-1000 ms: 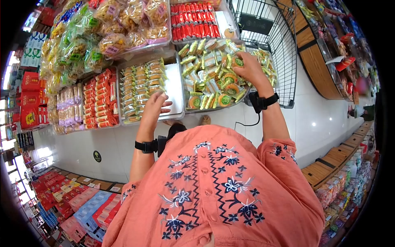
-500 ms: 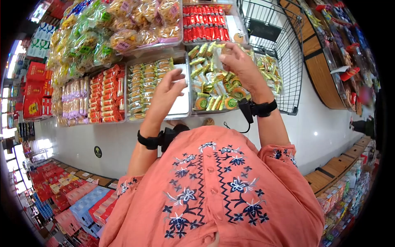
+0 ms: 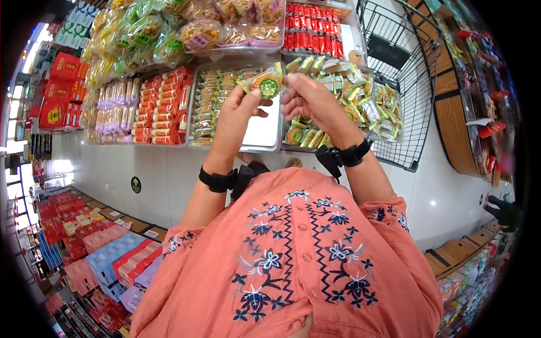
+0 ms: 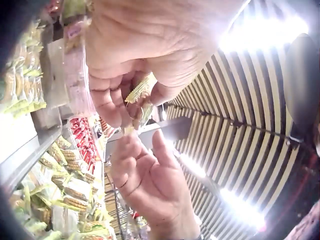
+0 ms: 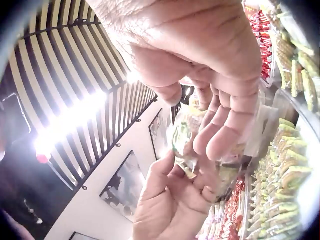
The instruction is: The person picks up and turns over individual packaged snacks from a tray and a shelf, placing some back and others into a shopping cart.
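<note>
A wrapped cookie (image 3: 269, 87) with a round green label and yellow-green wrapper ends is held up between the two hands. The left hand (image 3: 232, 121) pinches it between thumb and fingers, the label facing up in the head view. At the wrapper's other end, the right hand (image 3: 324, 107) pinches the edge with thumb and forefinger, its other fingers loosely bent. The left wrist view shows the wrapper's ridged end (image 4: 141, 90) among the left fingers. In the right wrist view the cookie packet (image 5: 182, 135) is partly hidden by the right fingers.
Beneath the hands are a bin of similar wrapped cookies (image 3: 360, 90) and a bin with neat cookie rows (image 3: 209, 107) beside a bare white panel (image 3: 266, 130). Red packets (image 3: 313, 34) and bagged snacks (image 3: 203, 36) lie behind. A wire shopping cart (image 3: 414, 107) stands at right.
The right hand has lifted a cookie packet from the right bin and brought it left. The left hand has come up and taken hold of the packet too. The head view has shifted somewhat.
</note>
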`<state>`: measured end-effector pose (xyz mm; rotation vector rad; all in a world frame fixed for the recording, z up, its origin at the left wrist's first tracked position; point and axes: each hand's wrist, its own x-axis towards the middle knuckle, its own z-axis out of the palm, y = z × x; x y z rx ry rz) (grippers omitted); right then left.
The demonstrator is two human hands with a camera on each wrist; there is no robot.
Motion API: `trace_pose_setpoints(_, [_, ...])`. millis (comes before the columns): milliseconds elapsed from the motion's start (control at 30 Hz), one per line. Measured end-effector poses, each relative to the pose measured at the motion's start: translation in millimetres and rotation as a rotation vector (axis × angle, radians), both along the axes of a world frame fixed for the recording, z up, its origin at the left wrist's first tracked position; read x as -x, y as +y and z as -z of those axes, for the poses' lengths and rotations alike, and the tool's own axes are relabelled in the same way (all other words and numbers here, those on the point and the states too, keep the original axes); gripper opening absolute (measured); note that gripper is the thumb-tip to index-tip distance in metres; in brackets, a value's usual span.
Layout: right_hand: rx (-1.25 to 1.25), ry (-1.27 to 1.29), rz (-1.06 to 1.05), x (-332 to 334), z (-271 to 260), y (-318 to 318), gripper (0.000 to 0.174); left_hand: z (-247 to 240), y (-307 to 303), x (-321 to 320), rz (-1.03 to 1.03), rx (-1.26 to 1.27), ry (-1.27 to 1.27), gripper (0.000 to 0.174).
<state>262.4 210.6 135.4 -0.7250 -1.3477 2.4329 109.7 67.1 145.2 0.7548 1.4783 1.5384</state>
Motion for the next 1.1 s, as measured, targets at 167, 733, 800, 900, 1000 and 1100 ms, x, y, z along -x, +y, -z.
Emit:
trace_pose_setpoints(167, [-0.109,-0.038,-0.028,7,2,-3,0.028,5,-10,9,-0.022,-0.028,-0.171,0.027])
trace_pose_setpoints(733, [-0.181,-0.081,-0.076,18,13,-5,0.029,11,-23,17,-0.041,-0.009,-0.154,0.019])
trace_pose_setpoints(800, [-0.177,-0.082,-0.074,19,12,-6,0.031,13,-24,18,-0.041,-0.004,-0.152,0.020])
trace_pose_setpoints(900, [-0.181,-0.075,-0.070,23,10,-9,0.031,15,-25,19,-0.023,0.012,-0.166,0.024])
trace_pose_setpoints(1000, [-0.255,-0.077,-0.095,27,16,-8,0.030,15,-26,20,-0.013,0.052,-0.156,0.026])
trace_pose_setpoints(1100, [-0.411,-0.125,-0.126,30,30,-9,0.028,27,-31,20,0.025,0.088,-0.142,0.033])
